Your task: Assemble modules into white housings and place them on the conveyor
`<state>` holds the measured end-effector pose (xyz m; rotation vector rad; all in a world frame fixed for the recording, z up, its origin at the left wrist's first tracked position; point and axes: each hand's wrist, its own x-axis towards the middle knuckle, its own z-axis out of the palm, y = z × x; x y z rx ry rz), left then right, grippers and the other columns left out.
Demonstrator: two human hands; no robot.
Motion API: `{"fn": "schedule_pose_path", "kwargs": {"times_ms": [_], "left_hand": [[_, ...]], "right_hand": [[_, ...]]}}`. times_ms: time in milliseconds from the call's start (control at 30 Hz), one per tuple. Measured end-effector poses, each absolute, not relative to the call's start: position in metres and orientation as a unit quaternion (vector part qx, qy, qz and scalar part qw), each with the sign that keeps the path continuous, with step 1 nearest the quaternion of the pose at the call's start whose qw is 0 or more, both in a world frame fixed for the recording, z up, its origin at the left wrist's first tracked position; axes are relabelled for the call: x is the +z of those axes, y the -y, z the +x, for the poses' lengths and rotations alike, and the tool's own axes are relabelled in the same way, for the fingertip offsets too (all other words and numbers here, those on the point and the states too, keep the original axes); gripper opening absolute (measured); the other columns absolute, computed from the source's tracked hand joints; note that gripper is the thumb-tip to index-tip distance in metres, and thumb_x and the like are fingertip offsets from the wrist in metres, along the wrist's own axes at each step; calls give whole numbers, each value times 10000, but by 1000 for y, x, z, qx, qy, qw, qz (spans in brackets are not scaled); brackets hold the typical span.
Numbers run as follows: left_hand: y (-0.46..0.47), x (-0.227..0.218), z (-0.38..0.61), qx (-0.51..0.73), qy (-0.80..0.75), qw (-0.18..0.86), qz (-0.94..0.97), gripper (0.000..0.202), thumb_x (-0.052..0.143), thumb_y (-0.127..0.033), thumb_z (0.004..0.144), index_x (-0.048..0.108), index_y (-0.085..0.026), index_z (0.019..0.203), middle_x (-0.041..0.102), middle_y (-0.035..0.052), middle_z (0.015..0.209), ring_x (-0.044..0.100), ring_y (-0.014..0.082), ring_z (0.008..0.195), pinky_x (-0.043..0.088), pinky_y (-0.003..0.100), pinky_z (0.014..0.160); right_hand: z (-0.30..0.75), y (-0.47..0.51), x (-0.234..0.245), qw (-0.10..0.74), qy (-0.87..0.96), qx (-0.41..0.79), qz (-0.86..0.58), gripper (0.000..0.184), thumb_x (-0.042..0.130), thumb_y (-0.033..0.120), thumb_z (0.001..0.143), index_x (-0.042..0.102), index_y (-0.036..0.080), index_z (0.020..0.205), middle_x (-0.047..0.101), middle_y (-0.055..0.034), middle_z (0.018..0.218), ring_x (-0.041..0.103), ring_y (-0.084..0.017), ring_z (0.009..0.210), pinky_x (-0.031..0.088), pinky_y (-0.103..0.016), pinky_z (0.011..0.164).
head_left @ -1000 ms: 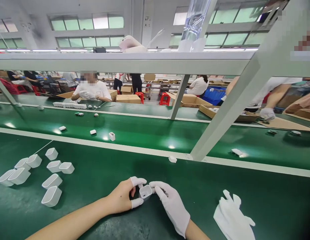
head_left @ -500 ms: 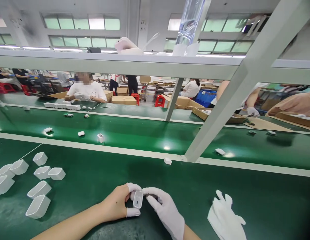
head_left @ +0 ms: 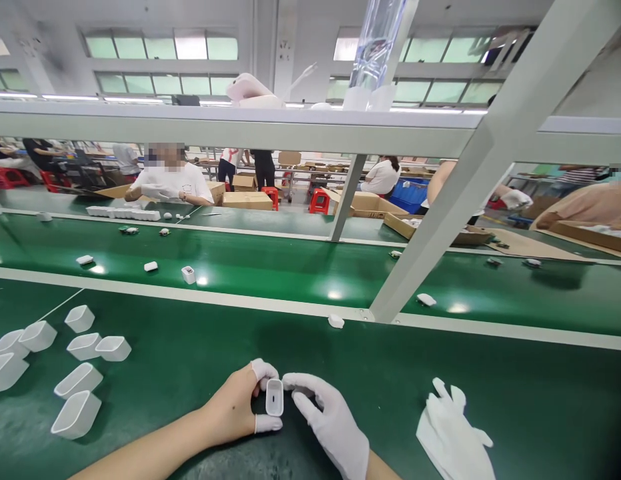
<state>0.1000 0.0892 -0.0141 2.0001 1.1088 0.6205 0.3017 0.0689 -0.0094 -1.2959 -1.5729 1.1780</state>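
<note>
A small white plastic charger block (head_left: 274, 397) sits low in the middle of the view, just above a green work table (head_left: 200, 360), pinched between two hands. The left hand (head_left: 239, 407) is bare except for white finger covers on the thumb and first finger, and those two fingertips are closed on the block's left side. The right hand (head_left: 330, 420) wears a full white glove; its fingertips press on the block's right edge, so both hands are clamped on the same piece, close together. To the right, near the table edge, lies a loose white glove (head_left: 453, 437), crumpled and well apart from the hands. To the left, a cluster of empty white shells (head_left: 75, 373) lies scattered on the green surface, openings facing different ways. Beyond a pale strip runs a glossy green conveyor belt (head_left: 270, 267) carrying a few small white parts, among them another charger block (head_left: 188, 275). A pale metal frame (head_left: 430, 220) crosses the view with a slanted brace. On the far side a person in a white shirt (head_left: 170, 183) sits at the line, with cardboard boxes (head_left: 247, 199) and red stools behind.
</note>
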Motion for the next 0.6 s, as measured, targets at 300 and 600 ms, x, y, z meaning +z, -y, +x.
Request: {"fn": "schedule_pose_path", "kwargs": {"times_ms": [300,600], "left_hand": [[-93,-18,98,340,-473,318,748,404,743,-147,627,445,-213,891,531,-4,887,501,176,809,419,302,738],[-97,-23,95,370,-462,305,746,402,709,-117,681,493,-218,1004,564,23,998,536,203,932,442,342,837]], "right_hand": [[300,-69,-15,386,603,462,-524,456,537,272,779,564,194,1228,708,-79,1007,640,-203,863,506,-412,891],[300,-68,-16,353,643,442,-516,384,505,278,814,599,203,1179,715,-73,990,661,-216,909,506,-417,908]]}}
